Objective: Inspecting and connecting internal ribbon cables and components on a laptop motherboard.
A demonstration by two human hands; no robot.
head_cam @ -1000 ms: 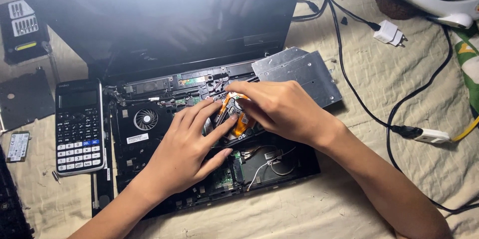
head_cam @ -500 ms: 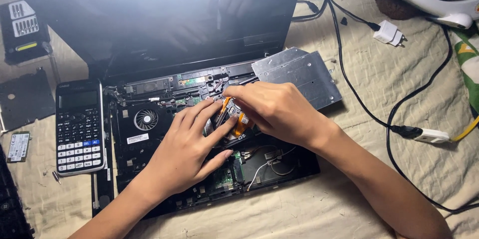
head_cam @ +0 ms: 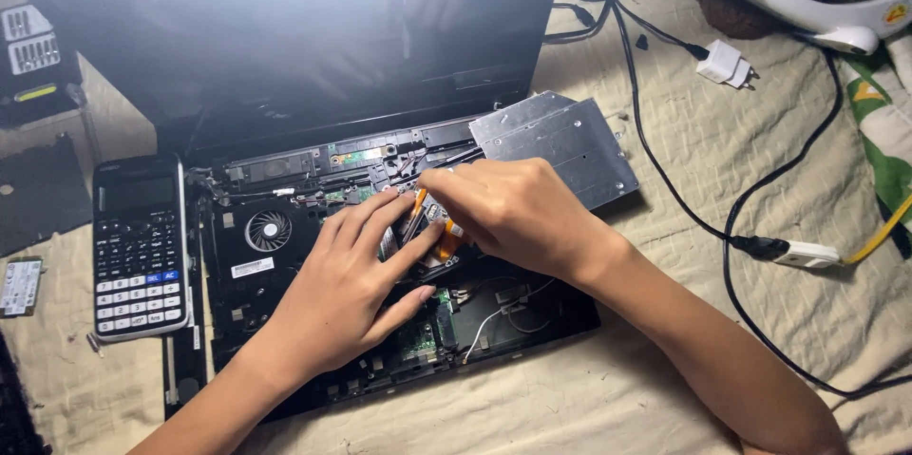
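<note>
From the head camera, at centre frame, the left hand rests flat, fingers spread, on the opened laptop base. The right hand pinches what seems an orange-handled tool over the board. A calculator lies at left, a metal drive upper right.
</note>
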